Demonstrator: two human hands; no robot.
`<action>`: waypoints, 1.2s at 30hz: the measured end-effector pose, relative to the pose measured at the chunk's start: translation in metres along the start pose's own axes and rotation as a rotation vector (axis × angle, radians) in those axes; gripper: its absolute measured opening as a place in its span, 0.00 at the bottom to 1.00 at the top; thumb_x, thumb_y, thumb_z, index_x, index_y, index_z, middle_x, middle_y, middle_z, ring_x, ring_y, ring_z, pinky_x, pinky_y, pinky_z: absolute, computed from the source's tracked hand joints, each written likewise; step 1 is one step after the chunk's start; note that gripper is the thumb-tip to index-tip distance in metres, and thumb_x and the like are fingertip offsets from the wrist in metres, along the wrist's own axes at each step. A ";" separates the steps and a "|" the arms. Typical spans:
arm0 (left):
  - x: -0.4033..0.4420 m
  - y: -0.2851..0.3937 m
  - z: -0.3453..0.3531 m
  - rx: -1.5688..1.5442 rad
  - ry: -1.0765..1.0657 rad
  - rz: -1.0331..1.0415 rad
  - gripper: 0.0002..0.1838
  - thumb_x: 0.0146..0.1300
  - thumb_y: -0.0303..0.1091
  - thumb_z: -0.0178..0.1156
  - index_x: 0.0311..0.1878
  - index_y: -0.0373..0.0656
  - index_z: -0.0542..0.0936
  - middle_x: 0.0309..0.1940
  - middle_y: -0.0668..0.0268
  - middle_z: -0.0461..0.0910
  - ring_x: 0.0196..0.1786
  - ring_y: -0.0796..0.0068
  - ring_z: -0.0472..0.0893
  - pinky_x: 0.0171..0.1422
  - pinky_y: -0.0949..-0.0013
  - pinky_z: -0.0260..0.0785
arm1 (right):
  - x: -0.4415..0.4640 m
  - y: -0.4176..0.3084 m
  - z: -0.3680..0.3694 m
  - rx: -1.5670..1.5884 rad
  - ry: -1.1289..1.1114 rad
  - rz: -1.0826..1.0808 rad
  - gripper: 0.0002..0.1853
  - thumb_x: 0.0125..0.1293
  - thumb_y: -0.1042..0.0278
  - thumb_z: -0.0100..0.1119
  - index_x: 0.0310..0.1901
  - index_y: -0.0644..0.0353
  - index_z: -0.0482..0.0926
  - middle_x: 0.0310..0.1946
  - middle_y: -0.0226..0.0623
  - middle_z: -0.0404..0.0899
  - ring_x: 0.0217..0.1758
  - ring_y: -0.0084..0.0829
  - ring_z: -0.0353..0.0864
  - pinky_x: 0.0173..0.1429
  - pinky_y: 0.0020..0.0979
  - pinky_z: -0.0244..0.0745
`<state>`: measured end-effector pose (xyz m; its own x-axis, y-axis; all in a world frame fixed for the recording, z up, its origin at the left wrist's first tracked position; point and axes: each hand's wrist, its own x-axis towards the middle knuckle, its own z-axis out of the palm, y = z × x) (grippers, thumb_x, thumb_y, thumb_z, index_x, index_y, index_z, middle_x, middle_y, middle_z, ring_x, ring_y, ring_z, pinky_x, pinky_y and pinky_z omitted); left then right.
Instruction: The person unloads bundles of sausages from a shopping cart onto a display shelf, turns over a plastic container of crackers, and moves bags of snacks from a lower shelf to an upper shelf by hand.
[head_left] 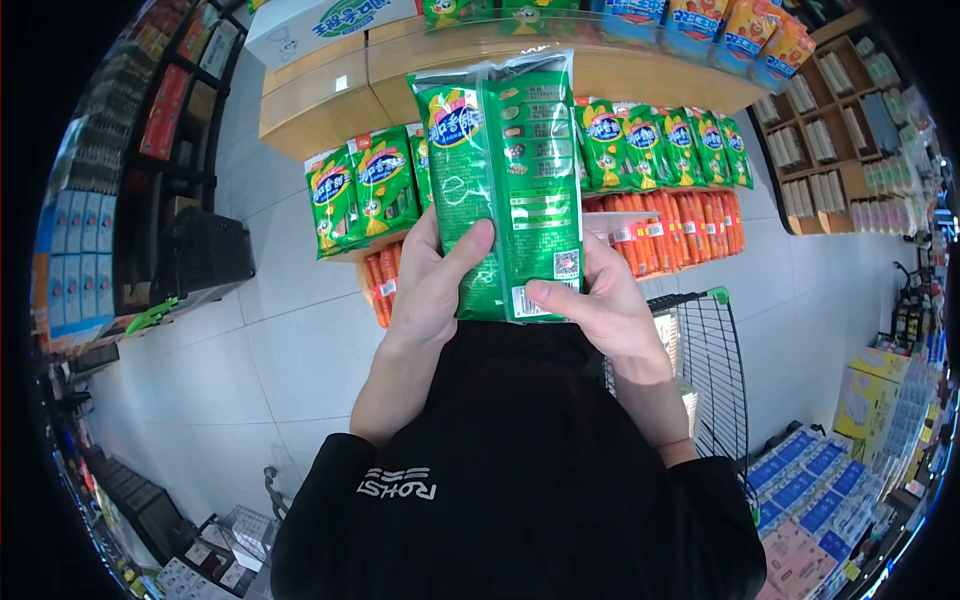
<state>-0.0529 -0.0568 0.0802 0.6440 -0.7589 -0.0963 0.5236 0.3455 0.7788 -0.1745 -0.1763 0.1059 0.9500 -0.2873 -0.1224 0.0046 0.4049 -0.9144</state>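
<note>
Both my hands hold up a green snack bag [500, 190], its printed back turned toward me. My left hand [430, 280] grips the lower left side, with the thumb lying across the front. Around the lower right corner, by the barcode, my right hand [600, 305] is closed, its thumb also pressing the front. The fingers behind the bag are mostly hidden. Beyond it, matching green bags stand in rows on a shelf, some to the left [380, 185] and some to the right [645, 145].
Orange-red packs [670, 232] fill the tier below the green bags. A wire shopping cart [715, 370] stands close at my right. Blue and orange bags [735, 35] and a white box [320, 30] sit on the upper shelf. Stocked racks line both sides of the tiled floor [200, 390].
</note>
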 end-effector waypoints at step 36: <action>0.004 0.017 0.002 0.404 0.002 0.111 0.32 0.55 0.22 0.64 0.62 0.33 0.63 0.48 0.63 0.76 0.50 0.79 0.75 0.51 0.74 0.71 | 0.032 0.009 0.007 0.021 0.180 -0.174 0.21 0.62 0.75 0.60 0.55 0.65 0.67 0.48 0.33 0.76 0.51 0.21 0.74 0.56 0.24 0.68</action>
<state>-0.0427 -0.0548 0.0949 0.6855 -0.7280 0.0015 0.1902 0.1811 0.9649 -0.1417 -0.1760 0.0966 0.8633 -0.5036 -0.0327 0.1713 0.3534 -0.9197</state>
